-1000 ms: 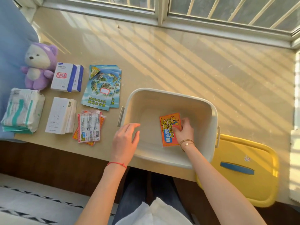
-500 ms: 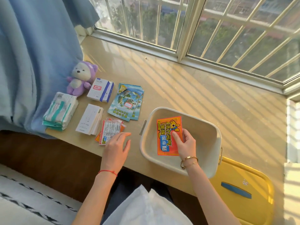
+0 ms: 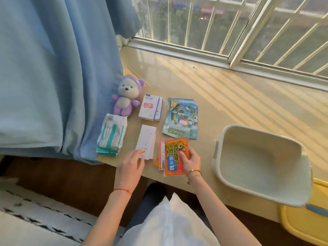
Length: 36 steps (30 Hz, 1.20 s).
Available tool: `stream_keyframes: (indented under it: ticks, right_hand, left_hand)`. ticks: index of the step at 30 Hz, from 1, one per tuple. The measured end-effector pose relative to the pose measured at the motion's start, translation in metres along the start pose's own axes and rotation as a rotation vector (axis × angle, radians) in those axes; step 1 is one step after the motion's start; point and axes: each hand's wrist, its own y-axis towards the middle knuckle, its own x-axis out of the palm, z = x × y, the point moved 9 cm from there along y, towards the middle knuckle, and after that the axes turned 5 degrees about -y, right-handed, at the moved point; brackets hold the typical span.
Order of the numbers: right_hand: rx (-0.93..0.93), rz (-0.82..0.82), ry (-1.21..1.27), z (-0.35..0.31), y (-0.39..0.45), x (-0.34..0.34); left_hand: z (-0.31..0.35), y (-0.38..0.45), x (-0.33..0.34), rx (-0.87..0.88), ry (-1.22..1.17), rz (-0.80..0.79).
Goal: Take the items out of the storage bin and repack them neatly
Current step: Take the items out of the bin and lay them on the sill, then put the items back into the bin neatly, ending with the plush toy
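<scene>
1. Since the earlier frame, the orange packet [image 3: 174, 158] is no longer inside the storage bin [image 3: 217, 164]; the right hand [image 3: 190, 161] is carrying it out, and it is now lying over the small pile of packets [image 3: 160, 157] to the left of the bin.
2. That hand is pinching the packet along its right edge, thumb on the printed face and fingers seemingly underneath, though they are hidden.
3. Further left of the bin, the left hand [image 3: 132, 165] is resting with relaxed, straight fingers, its fingertips [image 3: 140, 153] touching the near end of the white box [image 3: 146, 143] and gripping nothing.
4. Looking into the bin, I am seeing no items left, so unpacking is probably finishing.
5. Judging by its flat, glossy look, the packet is light, thin and bendy, likely slippery against the other wrappers; an edge pinch suits it, but squaring the pile will need both hands.
6. Lying beyond the pile, away from the bin, are a blue map booklet [image 3: 181, 118], a blue-striped box [image 3: 150, 107], a tissue pack [image 3: 111, 135] and a purple plush bear [image 3: 125, 98].
7. Peeking out from under the bin's right side is a yellow lid [image 3: 305, 222].
</scene>
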Motion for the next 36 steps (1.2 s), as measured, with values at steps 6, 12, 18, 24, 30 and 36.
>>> stream_keyframes:
  ticks: [6, 12, 18, 24, 30, 36]
  right_hand:
    - [0.156, 0.110, -0.043, 0.041, 0.028, 0.049]
    - [0.215, 0.210, -0.108, 0.074, 0.052, 0.068]
    - [0.217, 0.419, -0.609, 0.076, 0.056, 0.057]
    - [0.334, 0.403, -0.706, 0.088, 0.062, 0.063]
    - [0.384, 0.334, -0.767, 0.091, 0.070, 0.060]
    - [0.297, 0.306, -0.715, 0.089, 0.074, 0.066]
  left_hand:
    - [-0.044, 0.036, 0.005, 0.085, 0.011, -0.094]
    - [-0.059, 0.065, 0.031, 0.143, -0.007, -0.145]
    - [-0.058, 0.082, 0.054, 0.157, -0.026, -0.172]
    - [-0.062, 0.093, 0.066, 0.152, -0.035, -0.196]
    - [-0.065, 0.100, 0.072, 0.139, -0.040, -0.200]
    - [-0.062, 0.100, 0.072, 0.133, -0.045, -0.178]
